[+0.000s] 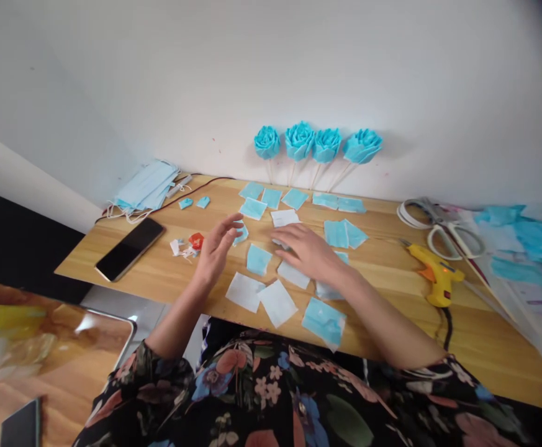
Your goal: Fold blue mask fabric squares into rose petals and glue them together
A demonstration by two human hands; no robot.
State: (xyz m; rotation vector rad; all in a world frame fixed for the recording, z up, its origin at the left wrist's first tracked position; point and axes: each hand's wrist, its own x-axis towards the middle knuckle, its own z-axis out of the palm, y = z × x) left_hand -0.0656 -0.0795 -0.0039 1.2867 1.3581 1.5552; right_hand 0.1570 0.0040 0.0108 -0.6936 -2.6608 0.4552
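Cut squares of blue and white mask fabric lie spread over the wooden table. My left hand (218, 243), fingers apart and empty, hovers beside a blue square (241, 233) that it partly covers. My right hand (311, 249) reaches over the middle with its fingers stretched out, across a white square it mostly hides; whether it touches the fabric I cannot tell. Just beyond those fingers lies another white square (285, 217). Between the hands is a blue square (258, 259). Nearer my body are two overlapping white squares (277, 303) and a larger blue piece (324, 321).
Several blue fabric roses (299, 141) on sticks lean against the wall. On the left are stacked masks (148, 185), a phone (131, 249) and a red scrap (197, 241). To the right lie a yellow glue gun (437, 273), white-handled scissors (456, 241) and blue scraps (538, 239).
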